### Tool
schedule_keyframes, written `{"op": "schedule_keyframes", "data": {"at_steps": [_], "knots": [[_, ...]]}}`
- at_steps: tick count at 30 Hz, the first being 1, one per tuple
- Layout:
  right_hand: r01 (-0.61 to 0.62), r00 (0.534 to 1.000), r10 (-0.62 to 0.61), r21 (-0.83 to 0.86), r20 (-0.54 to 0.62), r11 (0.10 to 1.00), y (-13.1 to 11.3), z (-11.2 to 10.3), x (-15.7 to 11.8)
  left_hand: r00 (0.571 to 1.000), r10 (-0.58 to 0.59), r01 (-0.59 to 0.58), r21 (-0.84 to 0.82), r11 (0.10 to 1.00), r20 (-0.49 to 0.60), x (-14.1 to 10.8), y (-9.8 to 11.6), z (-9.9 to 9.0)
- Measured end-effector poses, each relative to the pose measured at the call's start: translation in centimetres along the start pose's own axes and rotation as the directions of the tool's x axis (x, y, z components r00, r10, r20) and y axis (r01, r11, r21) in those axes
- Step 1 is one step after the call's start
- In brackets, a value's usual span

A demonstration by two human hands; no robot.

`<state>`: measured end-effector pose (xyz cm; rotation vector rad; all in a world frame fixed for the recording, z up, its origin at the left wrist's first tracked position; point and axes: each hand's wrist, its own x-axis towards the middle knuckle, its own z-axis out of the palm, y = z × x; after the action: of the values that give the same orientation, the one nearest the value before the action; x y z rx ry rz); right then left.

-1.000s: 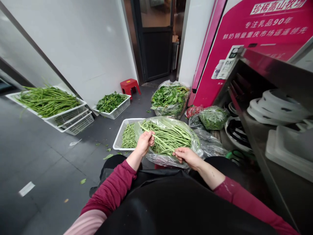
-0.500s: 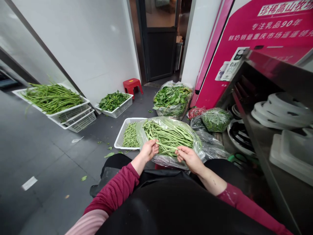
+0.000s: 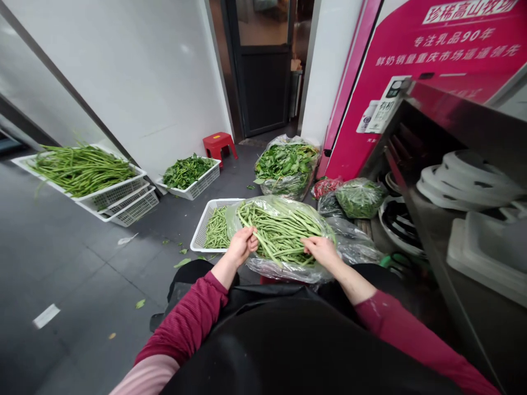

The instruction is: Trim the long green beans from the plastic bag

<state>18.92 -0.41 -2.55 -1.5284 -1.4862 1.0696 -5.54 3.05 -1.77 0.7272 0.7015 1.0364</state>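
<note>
Head view: your left hand [image 3: 244,244] pinches a green bean [image 3: 268,252]; your right hand [image 3: 321,250] touches the bean pile [image 3: 288,225] in the open plastic bag [image 3: 296,270] — grip unclear | Surface: grey tiled floor [image 3: 111,291], scattered leaves, white basket [image 3: 198,233] beside the bag | Room: red stool [image 3: 218,141], dark door [image 3: 263,88], magenta panel [image 3: 354,148] — metal shelf [image 3: 428,211] at your right

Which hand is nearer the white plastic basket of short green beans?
Left hand, just right of the basket; right hand farther right, over the clear plastic bag of long beans.
</note>
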Motion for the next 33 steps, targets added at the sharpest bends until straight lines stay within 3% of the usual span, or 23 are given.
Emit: {"op": "schedule_keyframes", "data": {"at_steps": [2,4,5,6,8,10,12,14,18,20,22,23,25,28,30,33], "knots": [[0.011,0.999,-0.015,-0.128,-0.029,0.992,0.5,1.3,0.7,0.999,0.001,-0.002,0.023,1.000,0.042,-0.2,-0.4,0.9],[-0.019,0.997,0.016,0.040,0.075,0.999,0.4,2.9,0.6,0.997,-0.010,0.006,0.056,0.998,0.071,-0.4,-1.0,1.8],[-0.090,0.979,0.054,0.185,0.195,0.979,0.1,3.6,0.3,0.996,-0.015,0.008,0.080,0.997,0.082,-0.5,-1.3,2.3],[-0.196,0.936,0.081,0.315,0.344,0.929,-0.3,4.1,-0.1,0.996,-0.017,0.008,0.104,0.994,0.090,-0.6,-1.6,2.6],[-0.408,0.803,0.072,0.457,0.592,0.791,-1.3,4.7,-1.1,0.996,-0.014,0.001,0.147,0.989,0.088,-0.6,-2.0,2.9],[-0.517,0.722,0.041,0.499,0.690,0.695,-2.0,4.6,-1.9,0.998,0.003,-0.013,0.166,0.986,0.060,-0.4,-1.8,2.7],[-0.549,0.724,0.050,0.531,0.688,0.646,-2.1,4.4,-2.3,0.999,0.036,-0.039,0.170,0.985,0.024,-0.2,-1.3,2.3],[-0.552,0.763,0.114,0.550,0.636,0.626,-1.7,4.4,-2.3,0.997,0.082,-0.078,0.200,0.977,-0.014,-0.1,-0.6,2.1],[-0.519,0.854,0.332,0.635,0.400,0.571,0.4,5.0,-1.2,0.974,0.220,-0.169,0.490,0.855,-0.047,-1.9,-0.2,3.6],[-0.499,0.849,0.455,0.691,0.269,0.522,1.3,5.2,-0.4,0.953,0.302,-0.245,0.637,0.731,0.020,-3.5,-0.6,5.1],[-0.495,0.826,0.521,0.717,0.214,0.491,1.7,5.2,0.0,0.944,0.315,-0.295,0.691,0.660,0.102,-4.8,-1.1,6.5],[-0.514,0.822,0.513,0.708,0.246,0.484,1.6,5.1,0.0,0.953,0.278,-0.283,0.688,0.668,0.122,-5.1,-1.3,7.0],[-0.587,0.808,0.405,0.654,0.429,0.477,1.0,4.9,-0.4,0.981,0.161,-0.192,0.635,0.748,0.107,-4.9,-1.8,7.3],[-0.711,0.665,0.179,0.542,0.725,0.447,-0.5,4.8,-1.4,0.998,0.057,-0.060,0.480,0.875,0.022,-3.5,-2.4,6.6],[-0.739,0.613,0.093,0.528,0.785,0.418,-1.3,4.8,-2.1,1.000,0.021,-0.012,0.370,0.929,-0.019,-2.5,-2.7,5.6],[-0.705,0.662,0.095,0.574,0.743,0.416,-1.8,5.0,-2.7,0.998,-0.030,0.042,0.234,0.971,-0.051,-1.6,-2.8,4.4]]}}
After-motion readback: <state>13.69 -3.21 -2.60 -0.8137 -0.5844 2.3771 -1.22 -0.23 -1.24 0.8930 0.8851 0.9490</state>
